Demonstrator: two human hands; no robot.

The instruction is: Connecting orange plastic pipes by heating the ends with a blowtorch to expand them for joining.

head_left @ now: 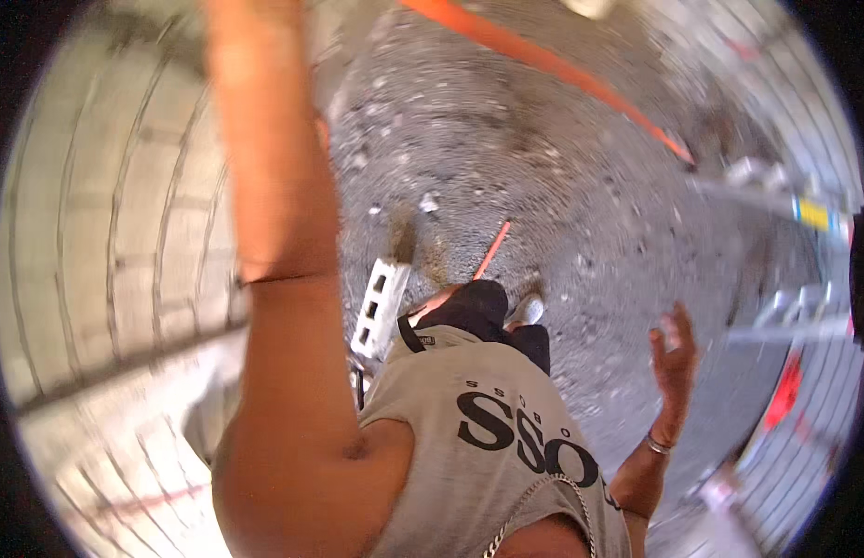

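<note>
My left arm (283, 186) is raised and crosses the left half of the view. Its hand lies beyond the top edge, so what it touches or holds is hidden. Out to the right, my right hand (674, 365) hangs in the air with its fingers apart and nothing in them. A metal ladder (776, 200) is the nearest thing to it, farther right and not touched. Near my legs, a grey hollow concrete block (380, 307) lies on the ground with its holes showing.
Block walls stand at the left (125, 205) and right (776, 484). A long orange strip (553, 65) crosses the gravelly ground (450, 130) at the top. A short orange rod (491, 251) is by my feet. Something red (783, 392) is below the ladder.
</note>
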